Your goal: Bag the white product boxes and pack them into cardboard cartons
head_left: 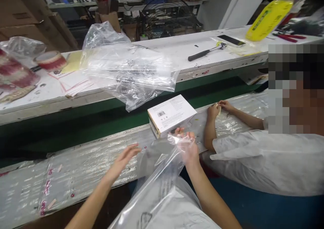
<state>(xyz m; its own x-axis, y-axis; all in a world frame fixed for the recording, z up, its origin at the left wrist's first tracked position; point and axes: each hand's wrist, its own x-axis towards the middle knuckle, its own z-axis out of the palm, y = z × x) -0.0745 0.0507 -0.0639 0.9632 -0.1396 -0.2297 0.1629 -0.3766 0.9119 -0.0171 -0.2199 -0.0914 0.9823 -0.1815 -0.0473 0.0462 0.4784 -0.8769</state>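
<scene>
The right hand (188,149) of the person was closed, and its fingers were pinching the upper part of a clear plastic bag (165,173). The bag hung from this hand down in front of the person's body, with printed marks on its lower part. The left hand (128,153) was spread, with the fingers stretched forward and nothing visible in the grasp; it was near the bag's left side.

A white box (172,114) with a barcode and small printed text on its top lay just beyond the right hand, at the far edge of the film-covered bench (86,164). Whether the fingertips touched the box, I cannot tell.

Behind a green strip (202,90) there was a white raised bench (174,46). On it lay a heap of clear bags (131,67), a roll of tape (50,60), a hammer (206,52) and a yellow bottle (269,19). On the right, a co-worker in a white garment (265,158) held a small pale piece (219,110) between both hands.
</scene>
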